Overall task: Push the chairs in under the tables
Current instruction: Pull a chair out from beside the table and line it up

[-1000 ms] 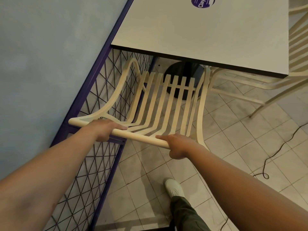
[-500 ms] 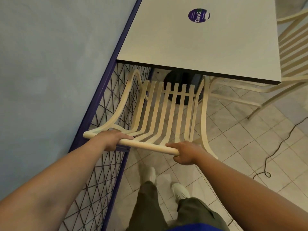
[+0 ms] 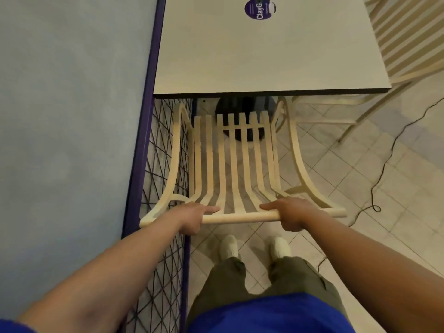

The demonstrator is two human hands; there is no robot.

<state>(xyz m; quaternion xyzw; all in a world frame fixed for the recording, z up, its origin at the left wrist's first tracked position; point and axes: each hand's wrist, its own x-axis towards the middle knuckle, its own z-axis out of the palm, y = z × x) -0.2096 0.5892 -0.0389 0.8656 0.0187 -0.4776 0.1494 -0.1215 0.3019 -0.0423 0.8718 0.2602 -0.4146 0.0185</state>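
**Both hands on the slatted chair's top rail, at the table's near edge**

The chair [image 3: 237, 164] is cream-coloured and smooth, built of narrow flat slats that run down the back, curve at the bend and continue forward as the seat. A thin cross strip ties the slats together near the front. Two broader curved bands sweep along its sides as arms. A round top rail [image 3: 240, 218] caps the back.

The left hand [image 3: 193, 216] grips this rail towards its left end and the right hand [image 3: 292, 215] towards its right end. Each is curled round the bar with one digit lying straight along its top.

The chair stands square to the table [image 3: 264, 56], its front just at the table's near edge. Most of the seat shows in front of that edge. Its left arm is just beside a black wire-mesh panel [image 3: 165, 152] in a purple frame, set against a matt blue-grey wall [image 3: 72, 92].

The table top is a pale, flat square slab with a dark edge, bearing a round purple sticker [image 3: 260, 8]. A dark round base [image 3: 240, 106] shows beneath it.

A second slatted chair [image 3: 408, 32] stands at the table's right side. The floor [image 3: 348, 188] is of pale square tiles, and a thin black cable [image 3: 389, 159] trails across it. Pale shoes [image 3: 229, 246] stand behind the chair.
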